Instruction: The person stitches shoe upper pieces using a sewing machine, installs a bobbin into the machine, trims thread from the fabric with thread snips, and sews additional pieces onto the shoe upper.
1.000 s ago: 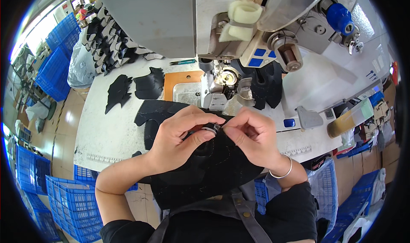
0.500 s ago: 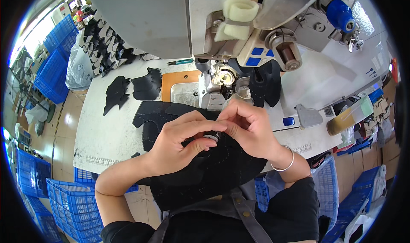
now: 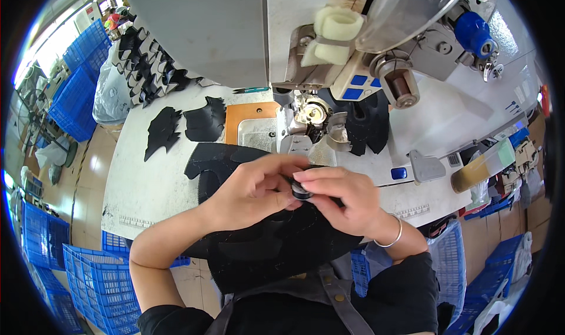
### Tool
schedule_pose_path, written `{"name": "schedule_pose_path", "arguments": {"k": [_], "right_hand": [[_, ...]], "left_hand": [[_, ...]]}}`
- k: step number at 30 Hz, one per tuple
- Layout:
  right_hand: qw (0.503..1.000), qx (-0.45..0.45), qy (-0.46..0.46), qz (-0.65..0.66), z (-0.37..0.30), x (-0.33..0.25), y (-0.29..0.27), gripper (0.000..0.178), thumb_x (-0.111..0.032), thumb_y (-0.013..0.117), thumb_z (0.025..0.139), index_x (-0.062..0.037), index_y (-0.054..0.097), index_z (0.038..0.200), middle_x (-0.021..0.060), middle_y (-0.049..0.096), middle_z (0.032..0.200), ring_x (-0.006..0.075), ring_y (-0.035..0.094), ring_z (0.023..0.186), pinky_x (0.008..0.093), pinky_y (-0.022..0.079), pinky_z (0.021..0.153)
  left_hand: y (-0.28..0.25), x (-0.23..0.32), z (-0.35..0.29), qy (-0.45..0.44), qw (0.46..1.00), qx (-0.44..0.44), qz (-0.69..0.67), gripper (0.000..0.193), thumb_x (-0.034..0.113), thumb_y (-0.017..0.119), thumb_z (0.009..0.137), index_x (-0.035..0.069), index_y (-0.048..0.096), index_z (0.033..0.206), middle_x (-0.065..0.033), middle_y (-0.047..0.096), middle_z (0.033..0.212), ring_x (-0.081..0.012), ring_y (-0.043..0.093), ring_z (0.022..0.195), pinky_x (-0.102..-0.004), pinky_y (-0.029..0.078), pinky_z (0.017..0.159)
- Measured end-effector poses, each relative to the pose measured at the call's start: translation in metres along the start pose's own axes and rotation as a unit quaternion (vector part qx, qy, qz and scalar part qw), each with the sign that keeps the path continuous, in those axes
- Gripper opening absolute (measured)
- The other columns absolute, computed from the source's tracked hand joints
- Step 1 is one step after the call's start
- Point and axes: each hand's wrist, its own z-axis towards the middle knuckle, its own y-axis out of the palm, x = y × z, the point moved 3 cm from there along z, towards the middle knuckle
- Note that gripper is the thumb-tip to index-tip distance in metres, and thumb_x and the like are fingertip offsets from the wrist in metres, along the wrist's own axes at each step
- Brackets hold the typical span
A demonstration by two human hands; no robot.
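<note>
Between my two hands is a small round bobbin (image 3: 302,190), dark with a silvery metal rim; whether a bobbin case surrounds it I cannot make out. The fingers of my left hand (image 3: 250,189) close on its left side. My right hand (image 3: 347,197) pinches it from the right with thumb and fingertips. Below both hands, black cut fabric pieces (image 3: 265,252) spread over the table edge and my lap. Just beyond my fingers stands the sewing machine, its round metal hook area (image 3: 313,112) exposed and lit.
Black cut pieces (image 3: 205,120) lie on the white table (image 3: 132,170) at left, with a stacked heap (image 3: 147,64) behind. More black material (image 3: 368,123) sits right of the hook. A thread spool (image 3: 400,91) hangs overhead. Blue crates (image 3: 97,276) stand on the floor.
My right hand has come down and turned, its fingers now on the bobbin's right side. The bobbin sits a little further right and shows more. My left hand has shifted slightly right.
</note>
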Motion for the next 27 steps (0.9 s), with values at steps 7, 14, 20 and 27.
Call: {"name": "schedule_pose_path", "arguments": {"k": [7, 14, 20, 27], "right_hand": [[0.991, 0.049, 0.12, 0.018, 0.012, 0.03, -0.032, 0.021, 0.005, 0.074, 0.075, -0.0005, 0.066, 0.094, 0.0116, 0.07, 0.102, 0.0119, 0.065, 0.077, 0.021, 0.05, 0.058], [0.986, 0.069, 0.023, -0.153, 0.035, 0.052, -0.027, 0.021, 0.005, 0.075, 0.072, -0.0028, 0.064, 0.089, 0.0106, 0.067, 0.084, 0.0213, 0.064, 0.069, 0.0285, 0.05, 0.058], [0.973, -0.039, 0.009, -0.227, 0.05, 0.053, -0.022, 0.013, -0.005, 0.075, 0.075, -0.0058, 0.067, 0.085, 0.005, 0.066, 0.075, 0.0216, 0.059, 0.062, 0.0316, 0.046, 0.057], [0.958, -0.178, 0.035, -0.222, 0.055, 0.056, -0.032, 0.009, -0.009, 0.07, 0.08, -0.0101, 0.068, 0.089, 0.0055, 0.067, 0.076, 0.0231, 0.06, 0.06, 0.0332, 0.045, 0.054]], "left_hand": [[-0.035, 0.012, 0.031, 0.207, 0.804, 0.211, 0.515, 0.067, 0.021, 0.082, 0.072, 0.001, 0.049, 0.126, -0.0139, 0.059, 0.112, -0.0276, 0.062, 0.095, -0.0352, 0.052, 0.079], [-0.036, -0.013, 0.038, 0.259, 0.741, 0.14, 0.603, 0.057, 0.025, 0.079, 0.073, -0.003, 0.058, 0.119, -0.0224, 0.062, 0.115, -0.0358, 0.061, 0.103, -0.0403, 0.049, 0.088], [-0.033, -0.017, 0.035, 0.282, 0.731, 0.178, 0.595, 0.053, 0.023, 0.077, 0.075, -0.002, 0.06, 0.119, -0.02, 0.062, 0.118, -0.0325, 0.063, 0.1, -0.0374, 0.05, 0.084], [-0.035, -0.018, 0.035, 0.279, 0.738, 0.178, 0.588, 0.053, 0.022, 0.078, 0.074, 0.0, 0.061, 0.119, -0.0175, 0.062, 0.119, -0.0295, 0.064, 0.097, -0.0362, 0.05, 0.08]]}}
